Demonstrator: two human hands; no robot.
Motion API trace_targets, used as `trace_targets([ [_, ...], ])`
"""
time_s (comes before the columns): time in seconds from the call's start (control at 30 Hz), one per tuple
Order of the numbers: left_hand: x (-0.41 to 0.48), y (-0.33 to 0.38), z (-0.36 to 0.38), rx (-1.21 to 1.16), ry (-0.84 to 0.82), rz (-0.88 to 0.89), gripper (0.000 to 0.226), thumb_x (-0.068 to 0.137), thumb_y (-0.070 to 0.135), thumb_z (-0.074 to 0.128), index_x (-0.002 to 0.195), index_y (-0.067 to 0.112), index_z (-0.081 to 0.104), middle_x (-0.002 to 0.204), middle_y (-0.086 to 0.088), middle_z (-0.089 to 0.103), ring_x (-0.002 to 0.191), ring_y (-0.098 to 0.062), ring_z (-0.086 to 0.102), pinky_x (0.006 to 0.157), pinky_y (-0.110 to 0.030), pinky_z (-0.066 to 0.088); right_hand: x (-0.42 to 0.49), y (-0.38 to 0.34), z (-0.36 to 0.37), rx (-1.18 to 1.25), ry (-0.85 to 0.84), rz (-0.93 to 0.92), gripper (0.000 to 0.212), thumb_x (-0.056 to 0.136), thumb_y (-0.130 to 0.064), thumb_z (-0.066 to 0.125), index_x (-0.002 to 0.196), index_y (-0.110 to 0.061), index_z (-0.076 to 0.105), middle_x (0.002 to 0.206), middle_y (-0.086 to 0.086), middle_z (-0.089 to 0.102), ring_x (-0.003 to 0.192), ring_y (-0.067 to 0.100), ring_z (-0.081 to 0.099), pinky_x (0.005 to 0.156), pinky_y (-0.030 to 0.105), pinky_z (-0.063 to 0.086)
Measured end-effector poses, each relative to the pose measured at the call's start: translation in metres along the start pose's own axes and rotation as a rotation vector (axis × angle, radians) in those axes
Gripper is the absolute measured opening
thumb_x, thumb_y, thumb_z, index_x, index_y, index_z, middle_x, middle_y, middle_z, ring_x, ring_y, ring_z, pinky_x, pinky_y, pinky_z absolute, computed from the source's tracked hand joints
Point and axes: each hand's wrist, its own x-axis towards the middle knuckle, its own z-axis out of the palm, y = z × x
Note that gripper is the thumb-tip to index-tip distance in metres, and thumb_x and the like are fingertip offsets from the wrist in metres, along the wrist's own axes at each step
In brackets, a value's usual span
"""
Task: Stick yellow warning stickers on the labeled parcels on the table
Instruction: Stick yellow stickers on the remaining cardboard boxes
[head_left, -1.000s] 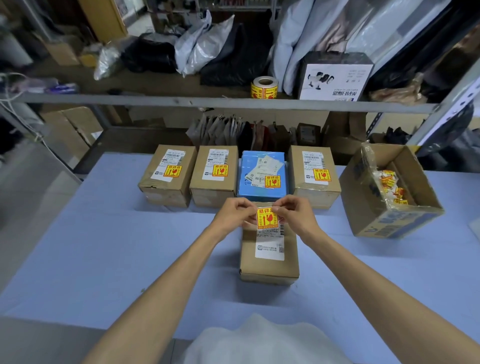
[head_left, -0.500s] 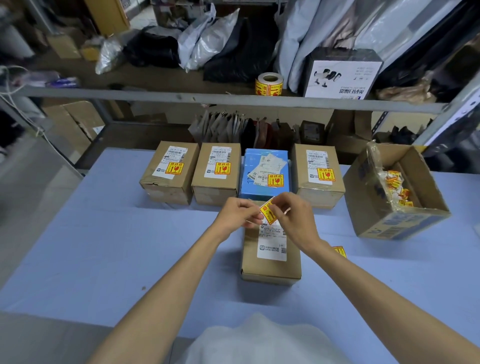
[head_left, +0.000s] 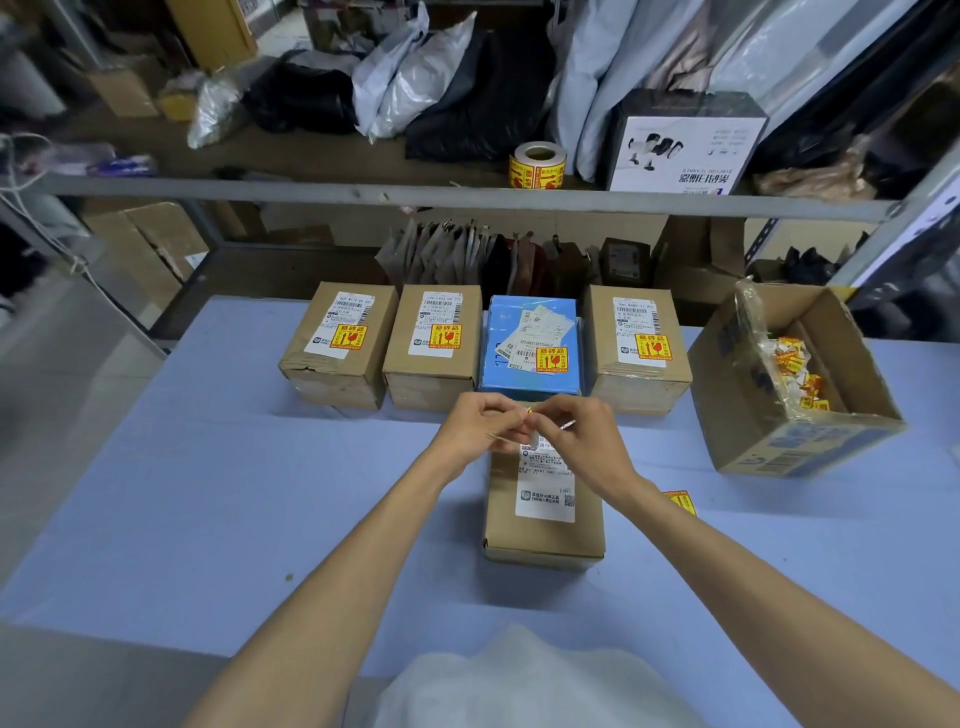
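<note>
Tilted edge-on: sticker (head_left: 529, 411) over blue table (head_left: 208, 467).

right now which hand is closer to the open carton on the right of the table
Right. The right hand pinches the sticker on the side towards the open carton, bare table between them; the left hand pinches it from the far side.

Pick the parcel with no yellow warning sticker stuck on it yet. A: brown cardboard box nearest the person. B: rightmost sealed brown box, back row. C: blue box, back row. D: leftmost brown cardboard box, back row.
A: the near brown cardboard box shows only its white shipping label, while the back-row boxes each carry a yellow sticker.
</note>
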Motion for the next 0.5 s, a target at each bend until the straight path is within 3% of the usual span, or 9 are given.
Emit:
trace_targets([
  [0.13,0.0009,-0.0011,-0.0004,0.009,-0.029,0.015,0.008,0.092,0.011,0.062,0.093,0.006,0.068,0.073,-0.002,0.073,0.067,-0.012,0.071,0.064,-0.022,0.057,0.0006,0.0021,0.0004,0.002,0.005,0.008,0.015,0.088,-0.022,0.067,0.090,-0.010,0.075,0.074,-0.004,0.071,0.066,0.002,0.063,0.060,0.009,0.044],
  [0.5,0.0021,-0.0040,0.0018,0.047,-0.028,0.028,0.007,0.092,0.013,0.062,0.091,0.011,0.068,0.078,-0.002,0.074,0.072,-0.013,0.072,0.060,-0.019,0.052,-0.0003,0.0042,-0.0002,-0.002,-0.010,0.032,0.013,0.091,-0.019,0.063,0.089,-0.012,0.073,0.070,-0.009,0.067,0.066,0.003,0.062,0.059,0.013,0.046],
])
